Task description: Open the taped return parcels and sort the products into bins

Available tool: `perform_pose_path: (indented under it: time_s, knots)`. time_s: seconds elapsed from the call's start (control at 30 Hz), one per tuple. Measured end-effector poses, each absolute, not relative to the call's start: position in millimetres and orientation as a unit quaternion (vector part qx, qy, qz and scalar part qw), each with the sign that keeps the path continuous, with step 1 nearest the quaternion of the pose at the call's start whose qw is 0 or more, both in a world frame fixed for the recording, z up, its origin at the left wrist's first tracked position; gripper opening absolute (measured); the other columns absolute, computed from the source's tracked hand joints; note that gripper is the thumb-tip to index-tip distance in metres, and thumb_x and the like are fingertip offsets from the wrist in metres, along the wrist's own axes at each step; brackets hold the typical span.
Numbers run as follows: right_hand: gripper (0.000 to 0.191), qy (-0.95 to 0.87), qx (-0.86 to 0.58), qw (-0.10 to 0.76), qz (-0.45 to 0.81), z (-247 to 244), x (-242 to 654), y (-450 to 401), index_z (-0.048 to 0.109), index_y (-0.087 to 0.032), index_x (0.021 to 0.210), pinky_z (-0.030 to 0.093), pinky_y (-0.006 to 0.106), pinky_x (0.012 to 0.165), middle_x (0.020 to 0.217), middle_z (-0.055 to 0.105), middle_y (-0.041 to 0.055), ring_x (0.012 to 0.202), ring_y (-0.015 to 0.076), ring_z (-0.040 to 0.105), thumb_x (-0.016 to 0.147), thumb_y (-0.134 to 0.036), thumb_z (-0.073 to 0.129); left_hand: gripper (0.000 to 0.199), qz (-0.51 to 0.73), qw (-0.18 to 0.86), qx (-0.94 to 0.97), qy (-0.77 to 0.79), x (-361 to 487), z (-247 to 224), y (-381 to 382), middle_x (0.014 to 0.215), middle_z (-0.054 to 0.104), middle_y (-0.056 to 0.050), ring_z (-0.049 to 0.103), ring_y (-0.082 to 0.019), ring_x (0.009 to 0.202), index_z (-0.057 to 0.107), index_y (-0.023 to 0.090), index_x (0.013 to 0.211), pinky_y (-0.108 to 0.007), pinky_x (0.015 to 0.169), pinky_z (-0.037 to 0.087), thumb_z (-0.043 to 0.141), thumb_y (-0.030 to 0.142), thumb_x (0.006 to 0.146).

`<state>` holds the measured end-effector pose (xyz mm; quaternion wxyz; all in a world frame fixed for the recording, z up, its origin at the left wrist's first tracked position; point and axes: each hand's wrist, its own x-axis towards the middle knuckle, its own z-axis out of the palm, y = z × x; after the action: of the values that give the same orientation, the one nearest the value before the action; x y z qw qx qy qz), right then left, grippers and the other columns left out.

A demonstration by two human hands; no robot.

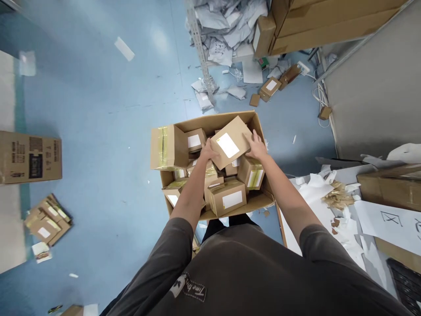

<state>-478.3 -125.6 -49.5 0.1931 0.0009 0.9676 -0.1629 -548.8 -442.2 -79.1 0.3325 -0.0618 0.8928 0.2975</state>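
Between my two hands is a flat cardboard box (215,141) with a white label, tilted over a large open carton (226,117). My left hand (208,151) grips its left edge, and my right hand (256,145) holds the right edge; both hands are closed on it. Several smaller labelled boxes fill the carton below, among them a box (215,199) at the near side and a yellow-taped box (245,169) under my right forearm. At the carton's left end, a larger taped box (180,147) sticks up above the rim. Some boxes are partly hidden by my arms.
A metal shelf post (200,48) stands ahead beside piled grey mailer bags (226,22). Small boxes (270,87) and cables (320,98) lie on the floor there. On the right is a table littered with torn paper (315,193). A printed carton (29,157) and flattened boxes (49,219) are at left.
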Motion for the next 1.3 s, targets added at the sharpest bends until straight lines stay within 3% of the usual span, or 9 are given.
perform_pose_path:
  time_s: [0.17,0.3,0.57,0.97,1.3]
  knots:
    - [0.128,0.969,0.022,0.19,-0.156,-58,-472,-139,0.023,-0.037,0.178,0.042,0.07,0.118,0.184,-0.002,0.0174,0.151,0.0533,0.037,0.075,-0.039,0.099,0.136,0.308,0.302,-0.066,0.9,-533,-75,-439,0.158,0.045,-0.017,0.057,-0.038,0.145,0.032,0.022,0.171,-0.044,0.125,0.048,0.105,0.031,0.056]
    - [0.133,0.972,0.027,0.175,-0.152,-45,-459,-138,0.015,-0.038,0.18,0.042,0.07,0.117,0.183,0.002,0.0192,0.15,0.0555,0.036,0.075,-0.042,0.097,0.132,0.31,0.269,-0.073,0.909,-523,-54,-426,0.162,0.039,-0.016,0.063,-0.038,0.139,0.03,0.027,0.171,-0.046,0.124,0.05,0.104,0.034,0.062]
    - [0.12,0.981,0.06,0.073,-0.171,12,-421,-147,0.024,-0.036,0.179,0.039,0.07,0.122,0.181,0.004,0.0179,0.155,0.0543,0.033,0.078,-0.036,0.091,0.123,0.311,0.167,-0.023,0.935,-504,24,-421,0.176,0.022,-0.017,0.037,-0.046,0.161,0.027,0.032,0.171,-0.053,0.132,0.037,0.1,0.042,0.072]
    - [0.121,0.972,0.178,-0.085,-0.125,127,-317,-182,0.021,-0.033,0.18,0.034,0.074,0.126,0.183,0.0,0.0163,0.165,0.0564,0.017,0.08,-0.038,0.089,0.122,0.31,0.056,0.153,0.937,-459,144,-431,0.184,0.003,-0.01,0.038,-0.052,0.157,0.017,0.038,0.177,-0.061,0.132,0.036,0.093,0.043,0.083]
    - [0.112,0.905,0.367,-0.178,-0.119,154,-130,-174,0.029,-0.029,0.178,0.034,0.074,0.127,0.181,0.007,0.0184,0.165,0.0541,0.019,0.081,-0.039,0.085,0.125,0.287,0.087,0.354,0.886,-355,194,-344,0.184,0.004,-0.011,0.032,-0.057,0.159,0.013,0.037,0.178,-0.066,0.131,0.037,0.094,0.041,0.083]
